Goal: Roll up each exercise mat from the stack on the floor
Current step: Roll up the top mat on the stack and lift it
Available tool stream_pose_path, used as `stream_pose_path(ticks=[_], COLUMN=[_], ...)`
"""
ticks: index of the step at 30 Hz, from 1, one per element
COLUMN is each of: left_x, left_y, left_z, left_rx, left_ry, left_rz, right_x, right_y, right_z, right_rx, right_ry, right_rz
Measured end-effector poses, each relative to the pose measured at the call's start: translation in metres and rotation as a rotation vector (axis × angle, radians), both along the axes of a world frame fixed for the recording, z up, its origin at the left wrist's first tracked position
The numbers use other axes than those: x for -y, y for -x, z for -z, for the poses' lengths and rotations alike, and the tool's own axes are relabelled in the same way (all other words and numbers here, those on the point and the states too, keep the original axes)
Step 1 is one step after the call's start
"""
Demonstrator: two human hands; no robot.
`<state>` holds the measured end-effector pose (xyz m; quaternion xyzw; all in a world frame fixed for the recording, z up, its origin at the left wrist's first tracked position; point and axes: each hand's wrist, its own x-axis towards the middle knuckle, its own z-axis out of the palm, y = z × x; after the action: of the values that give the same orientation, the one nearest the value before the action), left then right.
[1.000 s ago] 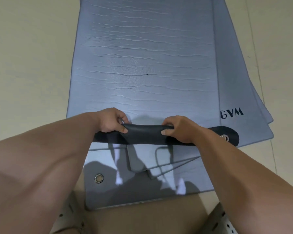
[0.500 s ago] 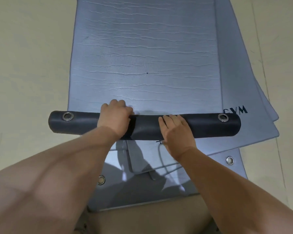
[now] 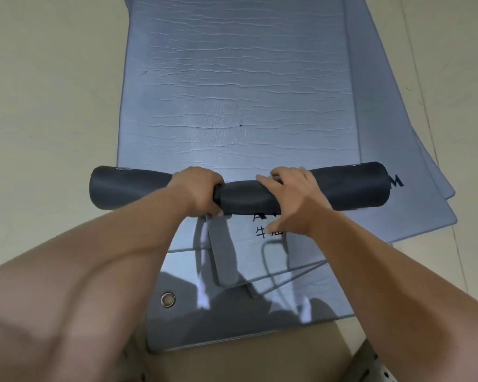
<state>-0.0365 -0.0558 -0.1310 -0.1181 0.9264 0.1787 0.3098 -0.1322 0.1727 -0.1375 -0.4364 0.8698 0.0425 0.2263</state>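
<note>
Beige floor (image 3: 53, 78) under a stack of grey mats (image 3: 232, 78).

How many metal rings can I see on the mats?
3: one ring at the left end of the roll, one at its right end, one on the lower mat, near corner. More may be hidden.

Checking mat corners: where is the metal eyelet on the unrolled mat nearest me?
Head view, lower left of centre: the eyelet sits at the near left corner of that mat, beside the left forearm, below the dark roll.
</note>
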Motion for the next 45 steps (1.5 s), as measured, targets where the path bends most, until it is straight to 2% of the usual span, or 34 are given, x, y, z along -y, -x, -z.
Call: stream_pose_path(ticks=[2, 4, 8, 10, 12, 14, 17, 19, 21, 24, 26, 27, 30, 33, 37, 40, 42, 45], left_x=[0.008, 0.014, 0.027, 0.022, 0.015, 0.009, -0.015, -0.040, -0.053, -0.050, -0.041, -0.036, -0.019, -0.004, -0.005, -0.021, -0.035, -0.045], left_y=[0.012, 0.022, 0.027, 0.019, 0.008, 0.002, -0.009, -0.023, -0.035, -0.039, -0.028, -0.020, 0.012, 0.036, 0.018, -0.019, -0.036, -0.052], left_z=[-0.005, -0.010, -0.006, 0.003, 0.010, 0.009, -0.002, 0.007, 0.017, 0.022, 0.019, 0.018, 0.010, -0.001, 0.003, 0.019, 0.027, 0.033], left_rx=[0.038, 0.102, 0.281, 0.274, 0.176, -0.005, -0.406, -0.606, -0.584, -0.350, -0.371, -0.370, -0.221, -0.117, -0.324, -0.493, -0.498, -0.509], left_ry=[-0.043, -0.078, -0.336, -0.389, -0.413, -0.294, 0.171, 0.351, 0.336, 0.371, 0.345, 0.325, 0.215, 0.126, 0.089, 0.281, 0.335, 0.370], left_rz=[0.032, 0.048, -0.082, -0.143, -0.195, -0.202, -0.026, 0.076, 0.071, 0.142, 0.134, 0.112, 0.106, 0.108, 0.000, 0.022, 0.032, 0.014], right_x=[0.000, 0.002, -0.001, -0.003, 0.001, 0.009, 0.018, 0.018, 0.016, 0.009, 0.002, 0.001, 0.002, 0.020, 0.045, 0.053, 0.058, 0.064], right_y=[-0.007, -0.004, 0.019, 0.022, 0.024, 0.032, 0.050, 0.053, 0.047, 0.016, -0.010, -0.020, -0.032, -0.010, 0.024, 0.044, 0.058, 0.067], right_z=[0.002, 0.001, -0.022, -0.022, -0.016, -0.011, -0.011, -0.011, -0.010, -0.003, 0.010, 0.013, 0.016, 0.013, 0.006, -0.006, -0.021, -0.040], right_rx=[-0.040, 0.001, 0.392, 0.438, 0.425, 0.440, 0.432, 0.323, 0.187, -0.085, -0.294, -0.331, -0.265, -0.261, -0.117, -0.025, 0.039, 0.246], right_ry=[0.037, 0.071, 0.007, -0.044, -0.064, -0.077, -0.078, -0.055, -0.024, 0.155, 0.298, 0.279, -0.053, -0.125, -0.206, -0.181, -0.134, -0.147], right_rz=[0.067, 0.097, 0.147, 0.135, 0.116, 0.121, 0.158, 0.156, 0.181, 0.178, 0.128, 0.103, 0.044, 0.068, 0.059, 0.043, 0.022, 0.008])
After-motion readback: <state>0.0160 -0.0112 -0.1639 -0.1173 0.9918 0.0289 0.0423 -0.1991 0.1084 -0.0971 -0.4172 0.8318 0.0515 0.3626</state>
